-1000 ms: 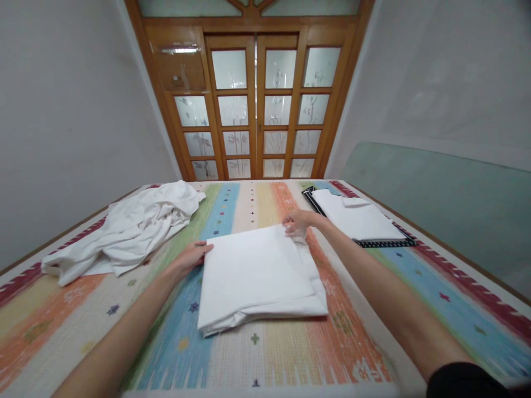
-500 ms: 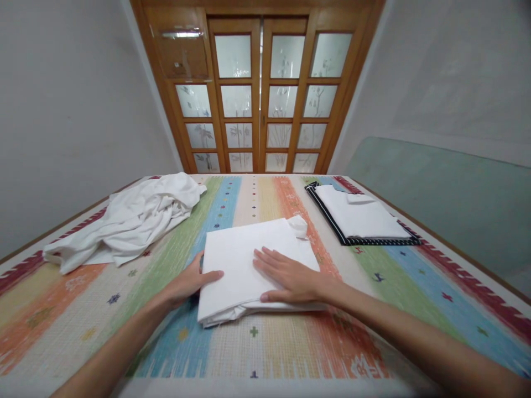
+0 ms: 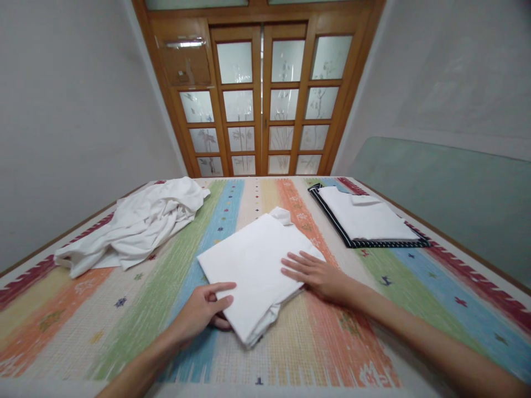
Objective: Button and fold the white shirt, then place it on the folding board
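A folded white shirt [image 3: 257, 260] lies turned at an angle on the patterned tablecloth, its collar end pointing away from me. My left hand [image 3: 207, 309] grips the near left edge, with thumb and forefinger on top and the other fingers partly hidden under the edge. On the right side, my right hand [image 3: 315, 276] rests with its fingers spread flat over the cloth; its thumb is hidden.
A crumpled white garment [image 3: 145, 221] lies at the left of the table. At the right, another folded white garment [image 3: 365, 218] sits on a black folded cloth with white stripes [image 3: 344, 235]. Beyond the striped tablecloth [image 3: 157, 309] stand wooden glazed doors [image 3: 261, 99].
The folded shirt has turned counterclockwise, its near left corner swinging toward me. My left hand has come nearer along its edge, and my right hand has slid to its right side.
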`<state>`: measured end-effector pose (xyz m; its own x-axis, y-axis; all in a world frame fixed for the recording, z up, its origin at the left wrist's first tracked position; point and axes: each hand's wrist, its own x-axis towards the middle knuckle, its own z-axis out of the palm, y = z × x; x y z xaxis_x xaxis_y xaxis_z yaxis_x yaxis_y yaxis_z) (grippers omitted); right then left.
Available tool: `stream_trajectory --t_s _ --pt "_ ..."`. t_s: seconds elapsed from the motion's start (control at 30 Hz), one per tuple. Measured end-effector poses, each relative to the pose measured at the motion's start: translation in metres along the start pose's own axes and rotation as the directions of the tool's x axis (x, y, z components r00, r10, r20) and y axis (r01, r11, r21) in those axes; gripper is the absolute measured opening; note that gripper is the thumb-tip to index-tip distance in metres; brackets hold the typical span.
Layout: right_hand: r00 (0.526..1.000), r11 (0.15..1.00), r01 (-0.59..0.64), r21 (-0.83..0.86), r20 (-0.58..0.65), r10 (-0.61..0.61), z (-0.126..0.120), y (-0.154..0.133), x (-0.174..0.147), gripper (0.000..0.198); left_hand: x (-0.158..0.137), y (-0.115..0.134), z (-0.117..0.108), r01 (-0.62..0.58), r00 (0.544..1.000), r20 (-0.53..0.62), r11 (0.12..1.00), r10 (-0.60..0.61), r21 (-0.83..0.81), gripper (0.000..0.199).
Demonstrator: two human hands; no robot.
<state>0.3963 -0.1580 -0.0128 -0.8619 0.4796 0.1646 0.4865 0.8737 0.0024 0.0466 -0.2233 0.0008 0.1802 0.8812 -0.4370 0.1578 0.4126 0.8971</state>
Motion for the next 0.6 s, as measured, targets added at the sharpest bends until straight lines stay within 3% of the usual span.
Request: stream_trajectory --t_s 0.17,0.27,0.33,0.4,0.47,0.53,0.6 --pt "0.967 0.961 -0.249 -0.123 -0.087 0.239 0.009 0.064 -0.014 0.064 -0.02 -0.013 0.067 0.07 0.98 0.197 0.984 -0.037 -0.163 0.095" --pt "0.924 0.91 -0.383 -0.159 -0.074 0.376 0.005 0.081 -0.011 0.055 -0.029 -0.008 0.094 0.109 0.912 0.406 0.985 -0.047 -0.132 0.09" --pt "0.895 0.879 -0.446 -0.165 -0.102 0.435 -0.002 0.082 -0.005 0.05 -0.031 0.005 0.099 0.009 0.887 0.462 1.0 -0.002 -0.013 0.065" --pt "0.873 0.866 -0.48 -0.136 -0.168 0.458 -0.008 0.073 0.005 0.048 -0.028 0.023 0.095 -0.208 0.905 0.404 0.967 0.132 0.151 0.043" --pt "0.864 0.875 -0.478 -0.074 -0.22 0.453 -0.01 0.056 0.017 0.046 -0.02 0.04 0.087 -0.438 0.89 0.3 0.824 0.342 0.359 0.033" --pt "0.874 0.897 -0.443 -0.012 -0.23 0.429 -0.004 0.034 0.029 0.048 -0.008 0.05 0.078 -0.575 0.812 0.281 0.614 0.512 0.541 0.029" --pt "0.905 0.928 -0.371 0.036 -0.212 0.37 0.006 0.012 0.037 0.053 0.005 0.049 0.072 -0.644 0.728 0.356 0.408 0.586 0.647 0.031"
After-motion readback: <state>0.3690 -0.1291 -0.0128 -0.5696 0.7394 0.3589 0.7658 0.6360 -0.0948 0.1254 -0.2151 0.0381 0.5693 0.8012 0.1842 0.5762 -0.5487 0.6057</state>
